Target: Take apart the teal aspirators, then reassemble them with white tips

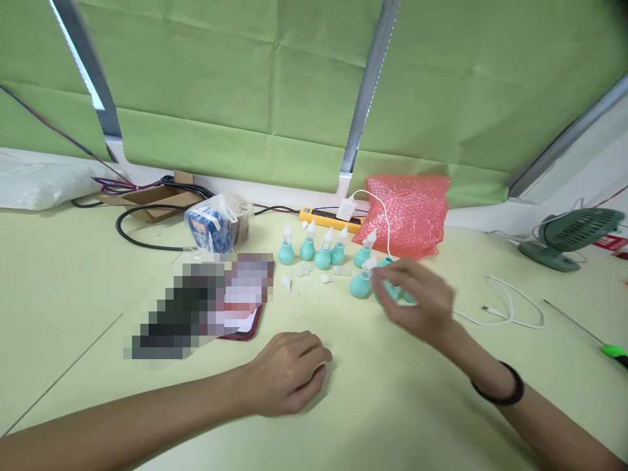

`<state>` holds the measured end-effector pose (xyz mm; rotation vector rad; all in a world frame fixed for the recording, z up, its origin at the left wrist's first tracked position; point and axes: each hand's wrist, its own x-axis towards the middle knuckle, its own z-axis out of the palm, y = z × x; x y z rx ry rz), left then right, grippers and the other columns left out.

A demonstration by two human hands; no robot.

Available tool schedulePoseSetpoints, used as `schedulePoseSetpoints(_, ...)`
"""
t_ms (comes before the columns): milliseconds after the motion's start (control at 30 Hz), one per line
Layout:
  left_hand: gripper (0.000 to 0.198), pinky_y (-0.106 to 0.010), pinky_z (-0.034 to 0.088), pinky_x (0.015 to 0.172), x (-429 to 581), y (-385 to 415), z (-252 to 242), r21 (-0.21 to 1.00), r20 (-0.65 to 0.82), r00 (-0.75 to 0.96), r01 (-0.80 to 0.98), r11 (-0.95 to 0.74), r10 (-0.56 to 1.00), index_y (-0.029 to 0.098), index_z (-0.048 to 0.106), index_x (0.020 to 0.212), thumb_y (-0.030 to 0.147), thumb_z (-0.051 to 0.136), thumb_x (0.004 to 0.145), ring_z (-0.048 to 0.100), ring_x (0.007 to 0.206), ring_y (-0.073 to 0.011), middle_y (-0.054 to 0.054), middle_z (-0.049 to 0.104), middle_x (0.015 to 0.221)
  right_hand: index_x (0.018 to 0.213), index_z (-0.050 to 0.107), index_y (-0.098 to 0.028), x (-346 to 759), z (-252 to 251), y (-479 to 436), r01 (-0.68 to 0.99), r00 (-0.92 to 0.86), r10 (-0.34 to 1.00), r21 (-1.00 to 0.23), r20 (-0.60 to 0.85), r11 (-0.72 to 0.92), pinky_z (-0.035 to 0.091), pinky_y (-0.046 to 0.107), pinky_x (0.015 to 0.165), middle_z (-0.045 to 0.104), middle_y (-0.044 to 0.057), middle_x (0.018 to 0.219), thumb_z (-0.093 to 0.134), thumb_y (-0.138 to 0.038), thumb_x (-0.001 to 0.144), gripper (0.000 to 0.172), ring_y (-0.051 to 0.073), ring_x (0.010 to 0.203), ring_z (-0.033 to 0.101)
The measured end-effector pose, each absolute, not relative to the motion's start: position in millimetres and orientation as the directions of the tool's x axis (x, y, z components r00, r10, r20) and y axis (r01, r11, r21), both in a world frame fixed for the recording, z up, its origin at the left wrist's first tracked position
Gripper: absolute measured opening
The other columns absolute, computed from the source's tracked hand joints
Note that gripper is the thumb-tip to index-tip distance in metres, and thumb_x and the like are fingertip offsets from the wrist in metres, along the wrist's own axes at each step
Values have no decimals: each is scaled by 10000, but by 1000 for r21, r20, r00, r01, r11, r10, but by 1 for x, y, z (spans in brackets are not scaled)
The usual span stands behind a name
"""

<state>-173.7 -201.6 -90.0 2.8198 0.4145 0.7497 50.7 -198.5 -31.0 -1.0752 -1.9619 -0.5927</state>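
My right hand (417, 297) reaches over the table with thumb and fingertips pinched at the translucent nozzle of a teal squeeze bulb (360, 286). That bulb appears to stand on the table. Slight blur softens the fingers. Partly hidden behind this hand are more teal bulbs (387, 292), at least one with no nozzle showing. My left hand (293, 373) rests on the table, fingers loosely curled and nothing visible in them. Farther back stand several teal bulbs (286, 253) with nozzles upright. Loose clear plastic pieces (303, 269) and small white tips (326, 279) lie in front of them.
A phone (248, 324) with a red edge lies at left, partly pixelated. Behind are a bagged blue package (210, 229), a cardboard box (159, 199), a yellow power strip (314, 218) and red bubble wrap (407, 216). To the right are a white cable (510, 297), a green fan (564, 235) and a screwdriver (613, 352).
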Motion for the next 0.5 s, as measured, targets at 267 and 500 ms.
schedulePoseSetpoints(267,175,-248,412,555,-175,-203,-87,237,434,840,242,-941,326,123,516,777,131,342,768,499,620,-152,-65,545,685,1161,439,-149,-9,-73,-179,847,-518,783,78,343,526,370,462,836,373,154,1244,370,-263,831,356,300,1070,369)
schedulePoseSetpoints(500,192,-258,402,535,-178,-205,-88,206,413,854,250,-946,316,120,533,740,157,347,774,472,587,-154,-62,541,664,1135,460,-161,-21,-84,-159,866,-487,809,62,330,496,293,476,895,407,147,1202,354,-333,834,362,294,1094,333)
